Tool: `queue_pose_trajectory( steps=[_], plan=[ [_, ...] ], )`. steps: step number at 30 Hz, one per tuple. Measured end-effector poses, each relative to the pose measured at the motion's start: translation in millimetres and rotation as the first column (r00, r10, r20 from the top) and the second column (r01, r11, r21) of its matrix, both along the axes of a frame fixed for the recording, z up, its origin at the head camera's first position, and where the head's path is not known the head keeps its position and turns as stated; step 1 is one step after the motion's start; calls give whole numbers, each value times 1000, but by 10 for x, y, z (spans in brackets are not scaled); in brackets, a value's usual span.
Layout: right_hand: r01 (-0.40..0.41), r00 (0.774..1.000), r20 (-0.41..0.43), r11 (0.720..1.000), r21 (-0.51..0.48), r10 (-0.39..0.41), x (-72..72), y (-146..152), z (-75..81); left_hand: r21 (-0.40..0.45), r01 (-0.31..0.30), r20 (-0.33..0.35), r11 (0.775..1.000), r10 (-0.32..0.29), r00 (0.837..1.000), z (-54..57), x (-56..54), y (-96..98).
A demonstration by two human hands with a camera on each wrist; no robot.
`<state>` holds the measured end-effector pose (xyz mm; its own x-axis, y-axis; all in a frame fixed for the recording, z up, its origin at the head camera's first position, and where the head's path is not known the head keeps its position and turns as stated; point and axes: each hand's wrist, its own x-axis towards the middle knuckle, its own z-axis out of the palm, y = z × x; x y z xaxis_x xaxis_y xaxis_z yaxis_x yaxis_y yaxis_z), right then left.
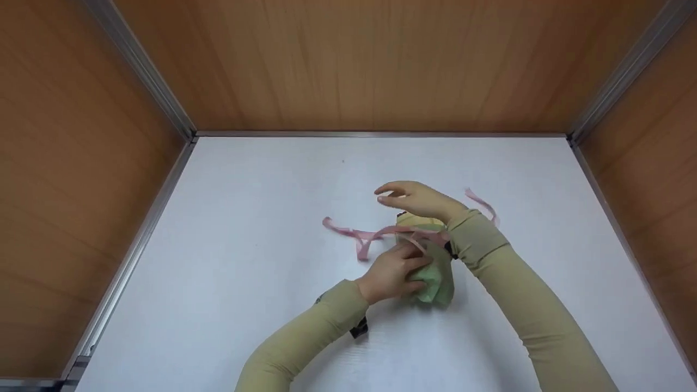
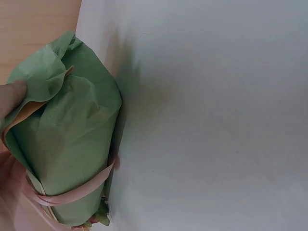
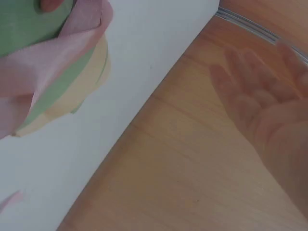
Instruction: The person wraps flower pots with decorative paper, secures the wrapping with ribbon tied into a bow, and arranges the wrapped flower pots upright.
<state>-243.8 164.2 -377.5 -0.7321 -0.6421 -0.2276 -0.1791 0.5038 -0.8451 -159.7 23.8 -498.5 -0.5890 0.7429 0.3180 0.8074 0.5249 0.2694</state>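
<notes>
A bouquet wrapped in green paper (image 1: 438, 275) lies on the table, with a yellowish layer showing at its far end. My left hand (image 1: 389, 275) holds it from the left, and the left wrist view shows the thumb on the green wrapping paper (image 2: 72, 130). Pink ribbon (image 2: 77, 192) crosses the wrap near one end, where leafy bits (image 2: 100, 215) peek out. Its loose tails spread to both sides on the table. Beyond the bouquet, my right hand (image 1: 419, 198) hovers with fingers loosely extended, holding nothing; its palm (image 3: 284, 127) shows in the right wrist view. My right forearm hides part of the ribbon.
The white table (image 1: 245, 218) is bounded by a wooden back panel (image 1: 354, 65) and wooden side panels, with metal rails along the edges. A ribbon tail (image 1: 482, 204) lies beyond the right forearm.
</notes>
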Motion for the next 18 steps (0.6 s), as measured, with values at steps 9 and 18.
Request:
queue_pose_trajectory(
  steps=[9, 18],
  plan=[
    [206, 977, -55, 979, 0, -206, 21, 624, -309, -54, -8, 42, 998, 11, 999, 42, 23, 13],
    [193, 958, -214, 981, -16, -192, 256, 983, -748, -58, -11, 40, 998, 13, 999, 33, 10, 21]
  ],
)
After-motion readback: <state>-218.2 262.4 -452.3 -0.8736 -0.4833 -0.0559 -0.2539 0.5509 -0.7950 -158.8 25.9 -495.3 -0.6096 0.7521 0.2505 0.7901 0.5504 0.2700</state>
